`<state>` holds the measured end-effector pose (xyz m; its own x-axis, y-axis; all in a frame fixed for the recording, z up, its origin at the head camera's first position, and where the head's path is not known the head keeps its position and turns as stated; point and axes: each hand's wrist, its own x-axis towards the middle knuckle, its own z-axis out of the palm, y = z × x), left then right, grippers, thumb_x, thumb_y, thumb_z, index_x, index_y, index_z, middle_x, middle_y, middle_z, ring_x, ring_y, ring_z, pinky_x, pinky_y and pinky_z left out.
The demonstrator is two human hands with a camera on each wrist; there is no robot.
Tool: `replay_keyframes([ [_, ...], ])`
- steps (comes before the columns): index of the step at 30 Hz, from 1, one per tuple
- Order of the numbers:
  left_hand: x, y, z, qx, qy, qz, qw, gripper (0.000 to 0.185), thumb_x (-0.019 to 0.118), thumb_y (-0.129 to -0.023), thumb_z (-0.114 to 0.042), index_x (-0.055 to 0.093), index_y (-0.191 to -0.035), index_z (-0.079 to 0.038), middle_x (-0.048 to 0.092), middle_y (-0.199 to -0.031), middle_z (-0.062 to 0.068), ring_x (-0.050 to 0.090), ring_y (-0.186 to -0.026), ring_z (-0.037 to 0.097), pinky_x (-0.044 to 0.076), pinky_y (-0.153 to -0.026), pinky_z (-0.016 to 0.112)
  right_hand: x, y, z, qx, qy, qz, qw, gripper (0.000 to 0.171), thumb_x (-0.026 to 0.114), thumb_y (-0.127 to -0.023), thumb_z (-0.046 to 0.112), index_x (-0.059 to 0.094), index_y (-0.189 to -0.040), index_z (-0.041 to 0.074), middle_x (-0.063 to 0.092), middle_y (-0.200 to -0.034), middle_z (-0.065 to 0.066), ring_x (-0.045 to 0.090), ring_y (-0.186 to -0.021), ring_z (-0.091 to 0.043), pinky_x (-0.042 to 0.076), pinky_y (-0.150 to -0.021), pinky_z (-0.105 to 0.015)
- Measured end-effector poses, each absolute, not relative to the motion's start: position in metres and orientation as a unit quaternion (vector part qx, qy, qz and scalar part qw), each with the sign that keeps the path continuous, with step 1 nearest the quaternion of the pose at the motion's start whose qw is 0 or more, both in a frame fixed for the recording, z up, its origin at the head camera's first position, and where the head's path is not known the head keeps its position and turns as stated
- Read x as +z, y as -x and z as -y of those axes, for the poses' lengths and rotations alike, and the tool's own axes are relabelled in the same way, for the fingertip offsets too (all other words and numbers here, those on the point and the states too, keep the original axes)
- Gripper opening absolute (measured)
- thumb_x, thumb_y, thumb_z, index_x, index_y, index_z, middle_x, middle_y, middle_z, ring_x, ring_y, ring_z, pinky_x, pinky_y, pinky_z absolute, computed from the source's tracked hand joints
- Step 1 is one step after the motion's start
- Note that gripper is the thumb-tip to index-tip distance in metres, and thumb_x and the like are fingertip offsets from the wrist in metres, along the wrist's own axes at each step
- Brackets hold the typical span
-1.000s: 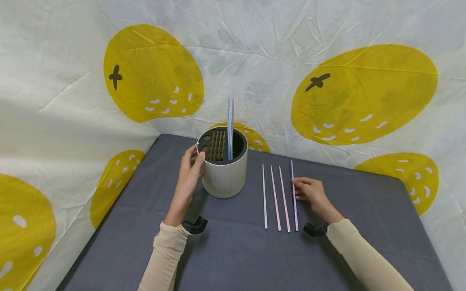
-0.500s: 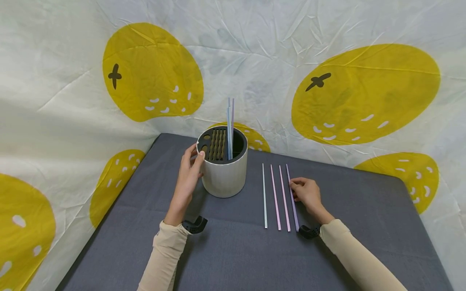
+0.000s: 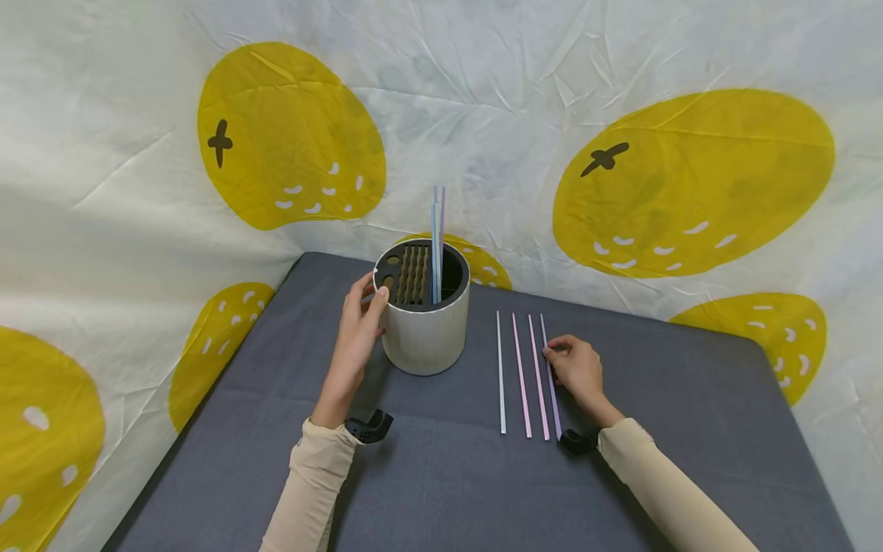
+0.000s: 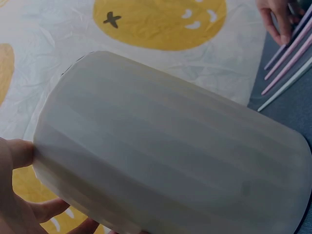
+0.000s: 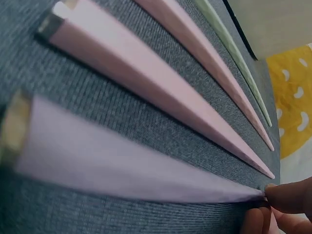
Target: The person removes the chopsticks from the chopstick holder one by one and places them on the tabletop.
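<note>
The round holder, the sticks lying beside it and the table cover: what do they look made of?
The round holder looks like pale wood or bamboo, matte, with faint vertical banding; its slotted insert looks like black plastic. The purple stick, pinched by the right hand, and the pink sticks look like smooth pastel plastic, though the material is uncertain. The table cover is grey woven cloth, its weave plain in the right wrist view.

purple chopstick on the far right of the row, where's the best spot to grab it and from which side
Pinch the purple chopstick near its far, thin end, where the right hand already meets it. It lies flat on the grey cloth with a pink chopstick close on its left, so come from above and from its open right side, probably lifting the tip first.
</note>
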<state>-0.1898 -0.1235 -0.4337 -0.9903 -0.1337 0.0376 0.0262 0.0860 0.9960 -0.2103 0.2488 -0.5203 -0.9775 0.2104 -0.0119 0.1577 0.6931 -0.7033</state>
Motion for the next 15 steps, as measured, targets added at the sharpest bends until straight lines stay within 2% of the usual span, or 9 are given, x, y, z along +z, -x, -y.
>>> replay_keyframes([
  [7, -0.4328, 0.1888, 0.1218, -0.673, -0.034, 0.737, 0.058, 0.062, 0.053, -0.106, -0.056, 0.038, -0.160, -0.029, 0.039, -0.156, 0.010, 0.046, -0.141, 0.030, 0.050, -0.099, 0.059, -0.5206, 0.2096, -0.2498, 0.347, 0.096, 0.932, 0.039, 0.023, 0.073, -0.097, 0.022, 0.072, -0.112, 0.005, 0.074, -0.075, -0.009, 0.058, -0.044, -0.010, 0.044, -0.051, -0.031],
  [15, -0.4315, 0.1884, 0.1228, -0.672, -0.036, 0.737, 0.061, 0.063, 0.052, -0.106, -0.054, 0.037, -0.161, -0.028, 0.038, -0.157, 0.011, 0.044, -0.143, 0.032, 0.049, -0.101, 0.062, -0.5221, 0.2118, -0.2517, 0.356, 0.081, 0.931, 0.024, 0.029, 0.072, -0.098, 0.024, 0.069, -0.116, 0.002, 0.073, -0.079, -0.011, 0.058, -0.044, -0.010, 0.046, -0.048, -0.030],
])
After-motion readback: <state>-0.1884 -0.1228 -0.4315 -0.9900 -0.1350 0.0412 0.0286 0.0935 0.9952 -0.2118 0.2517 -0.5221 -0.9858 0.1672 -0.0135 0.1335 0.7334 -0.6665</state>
